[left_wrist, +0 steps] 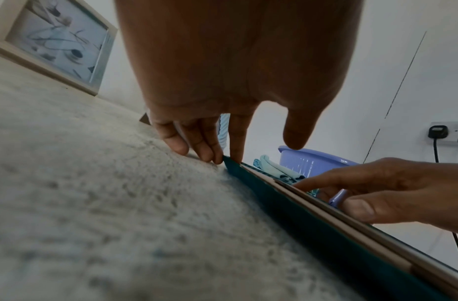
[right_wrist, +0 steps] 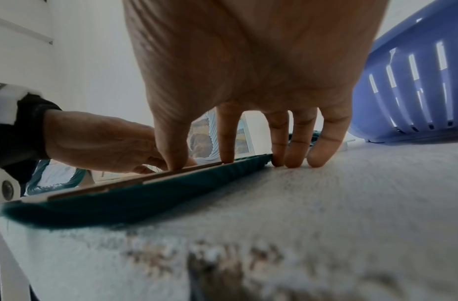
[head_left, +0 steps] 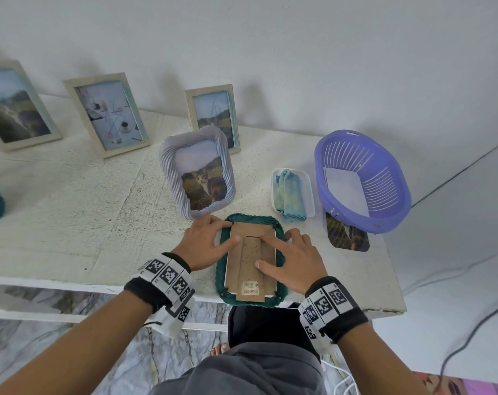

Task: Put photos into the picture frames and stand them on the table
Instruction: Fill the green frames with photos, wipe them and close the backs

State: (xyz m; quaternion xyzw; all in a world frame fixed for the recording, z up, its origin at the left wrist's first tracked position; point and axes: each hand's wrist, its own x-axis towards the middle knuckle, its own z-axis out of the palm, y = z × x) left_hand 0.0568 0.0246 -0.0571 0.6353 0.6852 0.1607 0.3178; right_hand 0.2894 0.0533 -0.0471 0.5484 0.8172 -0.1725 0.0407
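A dark green picture frame [head_left: 280, 265] lies face down at the table's front edge, its brown cardboard backing [head_left: 236, 266] up and its folded stand flat. My left hand [head_left: 213, 238] rests at the frame's top left corner, thumb on the backing, fingers straight. My right hand [head_left: 282, 252] presses its index finger and thumb on the backing, and its other fingers touch the table at the frame's right rim. The wrist views show the green frame [left_wrist: 313, 230] [right_wrist: 145, 195] edge-on under the left hand [left_wrist: 235, 142] and the right hand [right_wrist: 248, 142]. A loose photo [head_left: 347, 235] lies partly under the basket.
A lilac frame [head_left: 168, 166] with a cat photo stands just behind the green one. Three pale frames [head_left: 108, 115] with photos stand along the wall. A white tray [head_left: 310, 192] with a blue cloth and a purple basket [head_left: 362, 181] sit at the right. The white table [head_left: 71, 209] ends near my wrists.
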